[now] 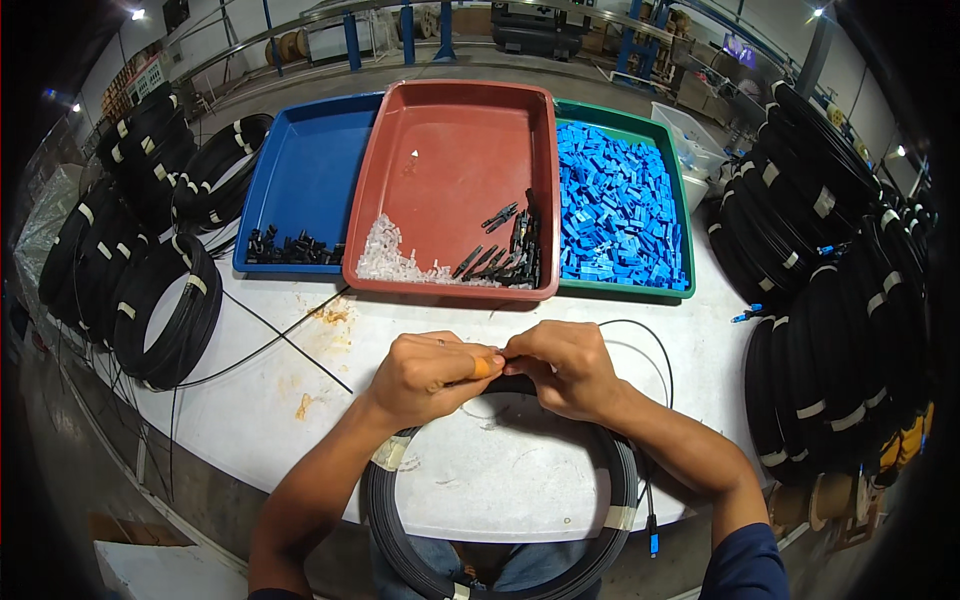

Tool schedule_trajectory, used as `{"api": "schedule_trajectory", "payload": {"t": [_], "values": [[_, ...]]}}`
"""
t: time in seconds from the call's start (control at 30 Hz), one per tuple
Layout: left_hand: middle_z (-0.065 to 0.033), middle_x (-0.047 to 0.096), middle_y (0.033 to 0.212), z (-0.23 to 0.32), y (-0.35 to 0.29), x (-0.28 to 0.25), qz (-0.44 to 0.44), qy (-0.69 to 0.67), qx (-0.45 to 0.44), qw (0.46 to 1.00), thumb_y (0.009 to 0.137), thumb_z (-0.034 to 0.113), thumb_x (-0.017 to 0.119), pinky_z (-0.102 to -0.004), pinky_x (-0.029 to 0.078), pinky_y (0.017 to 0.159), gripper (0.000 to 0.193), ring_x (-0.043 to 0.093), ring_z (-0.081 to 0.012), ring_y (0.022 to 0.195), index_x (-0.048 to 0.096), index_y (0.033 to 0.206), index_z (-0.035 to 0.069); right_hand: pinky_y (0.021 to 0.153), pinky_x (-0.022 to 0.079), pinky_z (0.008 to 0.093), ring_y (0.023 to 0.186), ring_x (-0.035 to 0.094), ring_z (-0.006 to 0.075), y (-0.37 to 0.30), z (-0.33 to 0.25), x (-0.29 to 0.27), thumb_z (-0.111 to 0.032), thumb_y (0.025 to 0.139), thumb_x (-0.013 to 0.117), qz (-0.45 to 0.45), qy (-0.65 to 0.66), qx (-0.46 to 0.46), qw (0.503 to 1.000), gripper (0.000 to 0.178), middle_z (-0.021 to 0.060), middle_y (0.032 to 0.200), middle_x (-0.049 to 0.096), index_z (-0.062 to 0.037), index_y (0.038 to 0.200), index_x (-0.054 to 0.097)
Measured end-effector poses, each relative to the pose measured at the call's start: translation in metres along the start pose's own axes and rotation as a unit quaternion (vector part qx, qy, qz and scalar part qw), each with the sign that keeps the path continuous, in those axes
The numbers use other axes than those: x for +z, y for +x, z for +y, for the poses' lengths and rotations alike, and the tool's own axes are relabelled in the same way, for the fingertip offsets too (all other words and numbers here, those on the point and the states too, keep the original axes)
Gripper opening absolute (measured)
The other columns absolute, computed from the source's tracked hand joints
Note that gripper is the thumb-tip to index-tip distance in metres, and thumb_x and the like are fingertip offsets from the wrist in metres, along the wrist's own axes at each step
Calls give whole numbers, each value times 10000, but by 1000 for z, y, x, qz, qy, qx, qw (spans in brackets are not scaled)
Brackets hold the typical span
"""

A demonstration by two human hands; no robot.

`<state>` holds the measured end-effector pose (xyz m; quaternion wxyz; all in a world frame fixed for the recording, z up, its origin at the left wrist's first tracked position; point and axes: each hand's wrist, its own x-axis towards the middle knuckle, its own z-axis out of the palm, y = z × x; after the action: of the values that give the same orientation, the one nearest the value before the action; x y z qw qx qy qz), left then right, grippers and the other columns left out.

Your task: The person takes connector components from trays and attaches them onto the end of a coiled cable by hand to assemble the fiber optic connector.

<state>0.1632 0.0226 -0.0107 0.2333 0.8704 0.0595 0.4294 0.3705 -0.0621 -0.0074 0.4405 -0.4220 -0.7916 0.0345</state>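
My left hand [430, 375] and my right hand [565, 370] meet fingertip to fingertip in a pinch above the far side of a black cable coil [625, 480]. Whatever sits between the fingers is too small and covered to make out. An orange wrap [482, 368] goes round a finger of the left hand. Pale tape binds the coil, which lies partly on the white table and partly over my lap. From near the right hand a thin black cable [668, 365] loops out to the right. A blue-tipped connector [654, 540] hangs beside the coil at the table's near edge.
Beyond my hands stand a blue tray [310, 170] with small black parts, a red tray [465, 170] with clear and black pieces, and a green tray [686, 240] full of blue connectors. Cable coils pile up at left [170, 310] and right [860, 330].
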Motion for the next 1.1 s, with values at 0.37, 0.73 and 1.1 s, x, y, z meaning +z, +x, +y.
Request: {"api": "schedule_trajectory", "payload": {"t": [0.37, 0.73, 1.1], "values": [[-115, 788, 863, 5, 0, -1, -10, 0, -70, 997, 769, 11, 830, -301, 608, 673, 92, 773, -222, 746, 780, 846, 13, 584, 533, 374, 657, 698, 308, 1, -1, -2, 7, 783, 788, 10, 2, 16, 1000, 142, 146, 750, 708, -13, 903, 714], [-108, 789, 856, 9, 1, 1, 12, 4, -61, 998, 775, 24, 831, -295, 587, 621, 93, 738, -206, 650, 788, 857, 24, 628, 558, 315, 707, 731, 232, 3, -1, -6, 45, 807, 797, -1, 14, 14, 1000, 148, 133, 803, 736, 20, 934, 725], [-116, 784, 839, 7, -1, 1, 15, 13, -61, 998, 759, 8, 841, -290, 586, 607, 94, 740, -207, 650, 778, 828, 13, 601, 537, 358, 696, 698, 280, 3, -2, -3, 43, 771, 772, 6, 34, 41, 999, 183, 121, 778, 708, -10, 934, 709]]}}
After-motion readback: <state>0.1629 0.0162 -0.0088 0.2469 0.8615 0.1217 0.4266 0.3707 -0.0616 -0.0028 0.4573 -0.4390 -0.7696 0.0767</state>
